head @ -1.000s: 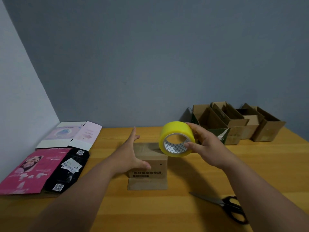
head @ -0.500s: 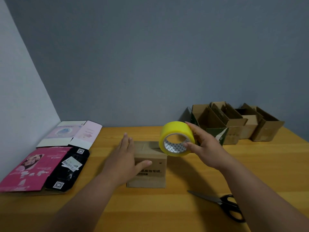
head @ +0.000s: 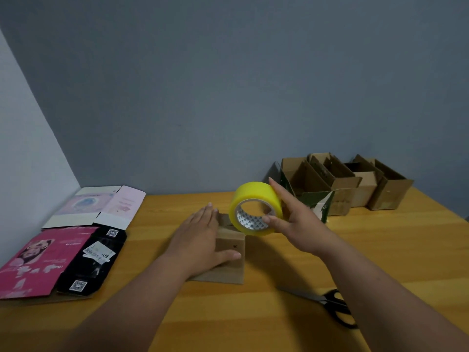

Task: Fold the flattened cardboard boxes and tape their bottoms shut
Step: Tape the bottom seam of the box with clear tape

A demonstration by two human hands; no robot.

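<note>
A small brown cardboard box [head: 229, 243] stands folded on the wooden table [head: 380, 250] in the middle. My left hand [head: 200, 240] lies flat on its top with straight fingers, the thumb down its front face. My right hand [head: 297, 222] holds a yellow roll of tape [head: 253, 208] just above the box's right top edge, thumb under the roll and fingers over it. Whether any tape touches the box is hidden by the roll.
Black scissors [head: 327, 304] lie at the front right. Flattened boxes lie at the left: a pink one [head: 38, 260], a black one [head: 94, 260] and a pale one [head: 99, 205]. Several folded brown boxes [head: 355, 184] stand at the back right by the wall.
My left hand came down from beside the box and now lies flat on its top. The tape roll in my right hand stayed nearly in place above the box.
</note>
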